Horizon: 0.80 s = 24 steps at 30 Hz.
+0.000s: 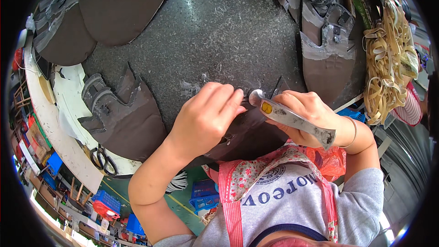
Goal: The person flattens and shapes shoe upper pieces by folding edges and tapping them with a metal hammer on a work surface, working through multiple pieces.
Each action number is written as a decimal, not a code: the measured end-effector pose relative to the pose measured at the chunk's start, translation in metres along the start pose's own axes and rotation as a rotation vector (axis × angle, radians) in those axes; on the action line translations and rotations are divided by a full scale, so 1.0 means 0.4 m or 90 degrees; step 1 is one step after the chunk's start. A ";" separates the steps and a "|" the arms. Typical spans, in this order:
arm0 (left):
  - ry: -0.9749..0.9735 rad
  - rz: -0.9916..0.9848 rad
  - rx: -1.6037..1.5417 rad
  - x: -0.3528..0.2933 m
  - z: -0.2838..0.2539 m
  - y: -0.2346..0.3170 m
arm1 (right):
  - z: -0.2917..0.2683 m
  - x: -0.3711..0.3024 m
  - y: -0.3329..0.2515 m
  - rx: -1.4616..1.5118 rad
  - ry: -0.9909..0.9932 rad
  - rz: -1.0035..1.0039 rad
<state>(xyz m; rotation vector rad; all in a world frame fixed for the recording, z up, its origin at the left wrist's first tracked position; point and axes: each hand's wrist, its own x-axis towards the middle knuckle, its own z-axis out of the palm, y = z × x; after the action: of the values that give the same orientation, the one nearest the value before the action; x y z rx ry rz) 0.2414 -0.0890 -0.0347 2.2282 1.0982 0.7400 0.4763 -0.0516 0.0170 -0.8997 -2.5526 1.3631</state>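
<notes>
Evidently, a hammer (292,120) was gripped close beneath its head by the right hand (308,113), its fingers closed around it, perhaps for control; the round face was pointed toward the left hand (201,119). There the fingers were drawn together over a dark piece (256,138) at the bench's (196,41) near edge, presumably to steady it; whether anything was pinched could not be told. Other pieces (132,128) were laid around, likely for easy reach, with scissors (103,159) set at the left. Below, the contents of a blue basket (204,202) could not be made out. Beside the apron (232,180), a red bag (333,159) was seen, its contents likewise hidden.
</notes>
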 end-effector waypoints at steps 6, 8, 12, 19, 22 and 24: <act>0.076 0.004 -0.040 -0.019 0.022 -0.007 | 0.001 0.000 0.001 -0.016 0.002 0.013; 0.070 0.029 0.004 -0.021 0.025 0.001 | 0.002 0.000 0.003 -0.033 0.003 0.008; 0.038 0.106 0.117 -0.021 0.022 0.014 | -0.009 0.008 0.002 -0.016 0.024 0.009; 0.038 -0.004 0.061 -0.027 0.009 0.017 | -0.004 0.019 -0.001 -0.028 -0.038 0.029; 0.085 -0.084 0.019 -0.042 0.005 0.008 | -0.005 0.019 -0.004 -0.040 -0.053 0.040; 0.107 -0.092 -0.037 -0.045 0.003 -0.001 | -0.007 0.020 -0.006 -0.033 -0.052 0.040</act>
<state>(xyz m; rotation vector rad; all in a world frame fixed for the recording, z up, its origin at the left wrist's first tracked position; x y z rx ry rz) 0.2328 -0.1041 -0.0401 2.0428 1.2858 0.8988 0.4695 -0.0464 0.0192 -0.9593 -2.6538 1.3827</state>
